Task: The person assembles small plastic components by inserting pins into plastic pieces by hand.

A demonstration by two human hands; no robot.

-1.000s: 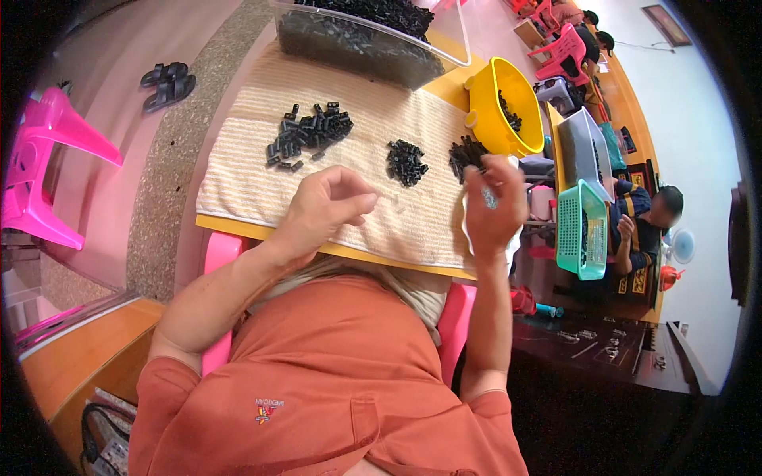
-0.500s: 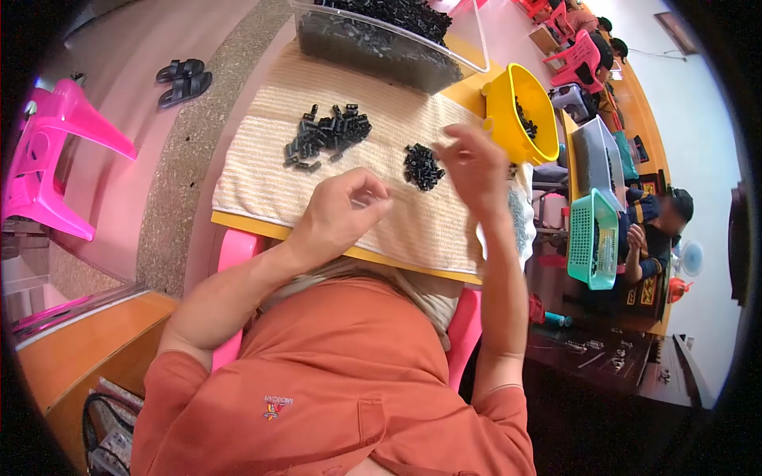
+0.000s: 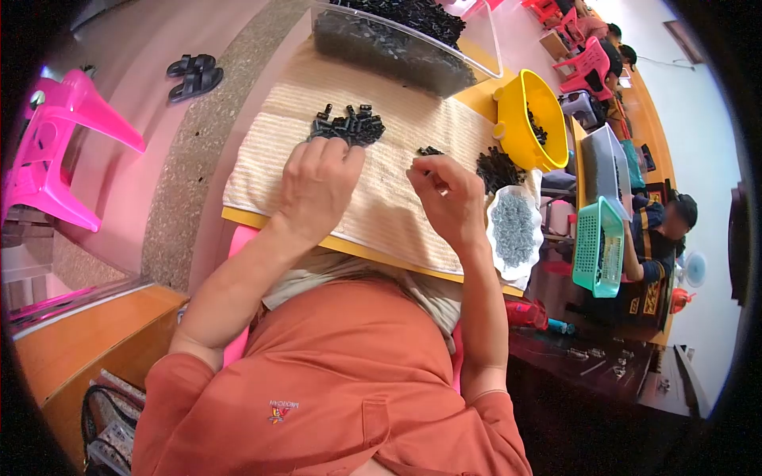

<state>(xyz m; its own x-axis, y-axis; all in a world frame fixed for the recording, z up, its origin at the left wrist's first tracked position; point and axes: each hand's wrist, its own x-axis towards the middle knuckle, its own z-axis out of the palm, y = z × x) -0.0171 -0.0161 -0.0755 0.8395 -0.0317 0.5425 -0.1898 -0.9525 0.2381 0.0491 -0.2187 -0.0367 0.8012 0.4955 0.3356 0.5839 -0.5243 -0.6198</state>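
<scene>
My left hand [image 3: 320, 186] is closed, its fingers curled down at the near edge of a pile of short black tube-like parts [image 3: 349, 127]. Its fingertips are turned away, so whatever they grip is hidden. My right hand [image 3: 454, 200] hovers over the towel with thumb and fingers pinched together. Anything between them is too small to make out. Just beyond it, a smaller heap of black parts [image 3: 429, 151] is mostly covered by the hand. Both hands are above a striped beige towel [image 3: 266, 159] on the table.
A clear bin [image 3: 389, 59] of black parts stands at the back. Rightward are a yellow basket [image 3: 512, 119], loose black parts [image 3: 498, 168] and a white scalloped dish [image 3: 536, 238] of small clear pieces. Farther right, a person [image 3: 655, 230] sits near a green basket [image 3: 586, 250].
My left hand has moved up to the larger black pile. My right hand has come down and left, covering most of the smaller heap. The view has shifted slightly, revealing the white dish.
</scene>
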